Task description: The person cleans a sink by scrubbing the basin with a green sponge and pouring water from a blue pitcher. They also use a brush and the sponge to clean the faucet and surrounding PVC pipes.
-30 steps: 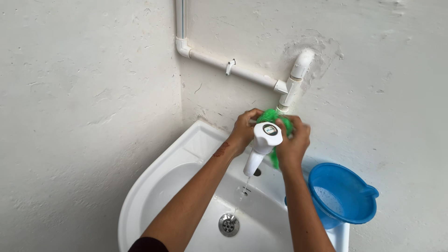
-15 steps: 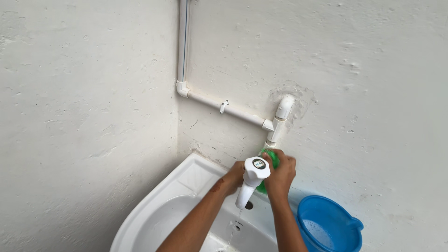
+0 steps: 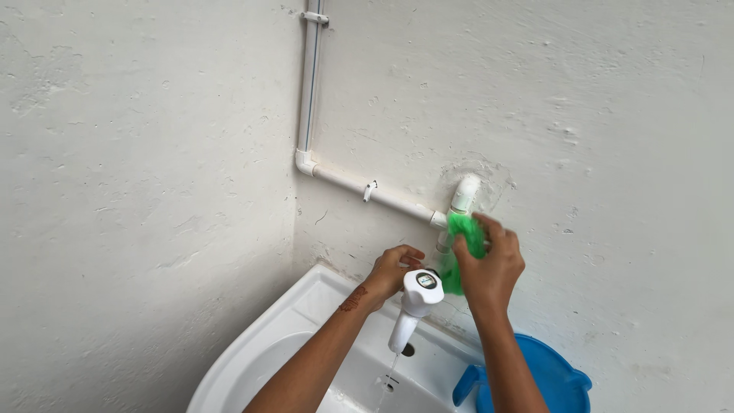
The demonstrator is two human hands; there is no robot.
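My right hand [image 3: 491, 264] grips a green scrubbing cloth [image 3: 461, 246] and presses it against the white pipe [image 3: 463, 196] just above the tap. My left hand [image 3: 390, 271] rests behind the white plastic tap [image 3: 414, 300], its fingers curled near the tap's base; whether it holds anything is unclear. A thin stream of water runs from the tap's spout into the white corner sink [image 3: 306, 306].
A blue plastic bowl [image 3: 562, 386] sits on the sink's right side under my right forearm. A white pipe [image 3: 309, 84] runs down the wall corner and across to the tap. Rough white walls close in on the left and behind.
My right hand lifted the green cloth from behind the tap up onto the pipe. My left hand came out from behind the tap, and the view tilted slightly upward.
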